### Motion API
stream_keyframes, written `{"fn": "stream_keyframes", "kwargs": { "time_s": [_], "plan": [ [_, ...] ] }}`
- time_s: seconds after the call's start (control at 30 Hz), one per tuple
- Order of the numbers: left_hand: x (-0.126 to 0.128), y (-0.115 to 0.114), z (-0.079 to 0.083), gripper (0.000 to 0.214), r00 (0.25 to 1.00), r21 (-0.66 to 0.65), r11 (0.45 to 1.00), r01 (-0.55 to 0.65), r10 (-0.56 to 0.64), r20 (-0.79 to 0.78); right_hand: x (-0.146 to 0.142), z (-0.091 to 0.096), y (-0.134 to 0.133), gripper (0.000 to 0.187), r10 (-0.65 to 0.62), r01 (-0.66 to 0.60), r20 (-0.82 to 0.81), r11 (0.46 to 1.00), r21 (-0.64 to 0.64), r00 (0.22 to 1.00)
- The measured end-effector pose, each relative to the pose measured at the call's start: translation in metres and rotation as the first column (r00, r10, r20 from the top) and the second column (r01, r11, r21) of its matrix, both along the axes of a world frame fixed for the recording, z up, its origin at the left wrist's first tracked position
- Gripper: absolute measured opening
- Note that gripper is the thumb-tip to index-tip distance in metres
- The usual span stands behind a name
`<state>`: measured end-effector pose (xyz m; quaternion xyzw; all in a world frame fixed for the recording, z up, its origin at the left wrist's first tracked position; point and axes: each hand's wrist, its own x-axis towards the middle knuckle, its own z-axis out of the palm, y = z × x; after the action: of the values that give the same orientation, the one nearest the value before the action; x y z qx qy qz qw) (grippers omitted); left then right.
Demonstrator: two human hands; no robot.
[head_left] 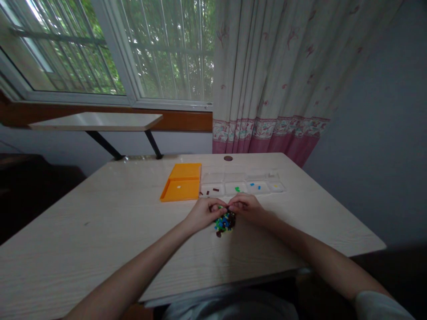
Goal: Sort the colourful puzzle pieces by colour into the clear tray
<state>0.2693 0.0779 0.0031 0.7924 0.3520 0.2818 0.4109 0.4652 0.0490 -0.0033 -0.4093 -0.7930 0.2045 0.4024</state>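
Observation:
A small heap of building bricks (225, 222) in blue, green, dark brown and yellow lies on the table in front of me. My left hand (204, 214) is closed in a pinch at the heap's upper left. From the other side my right hand (248, 209) meets it, thumb and fingers also pinched together. The fingertips nearly touch over the top of the heap; whatever is between them is too small or hidden to name. Just beyond the hands stands a clear compartment box (224, 194) with brown, green, blue and yellow pieces sorted by colour in separate compartments.
An open orange case (183, 190) with one small white piece (179, 187) inside stands left of the clear box. The wooden table (116, 231) has a round cable hole (228, 158) near its back edge. A raised shelf (100, 121) stands at the back left, below the window.

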Motion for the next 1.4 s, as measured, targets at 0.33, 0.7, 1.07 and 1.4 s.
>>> {"fn": "stream_keyframes", "kwargs": {
  "time_s": [0.33, 0.7, 1.07, 1.4],
  "plan": [
    [-0.003, 0.001, -0.004, 0.025, 0.992, -0.095, 0.988, 0.119, -0.116, 0.046, 0.006, -0.007, 0.002, 0.026, 0.048, -0.079, 0.188, 0.984, 0.161, 0.981],
    [-0.006, 0.002, 0.000, 0.020, 0.998, 0.193, 0.980, 0.043, -0.032, -0.061, 0.007, -0.010, 0.003, 0.022, -0.051, 0.013, 0.169, 0.976, 0.218, 0.984],
    [-0.007, 0.000, 0.003, 0.014, 0.997, 0.335, 0.942, 0.007, 0.021, -0.079, 0.003, -0.007, 0.001, 0.022, -0.051, 0.022, 0.161, 0.984, 0.179, 0.986],
    [-0.022, 0.013, 0.008, 0.020, 0.944, 0.365, 0.875, -0.320, 0.258, 0.207, 0.029, -0.004, 0.014, 0.013, -0.041, 0.025, 0.358, 0.998, 0.049, 0.933]
  ]
}}
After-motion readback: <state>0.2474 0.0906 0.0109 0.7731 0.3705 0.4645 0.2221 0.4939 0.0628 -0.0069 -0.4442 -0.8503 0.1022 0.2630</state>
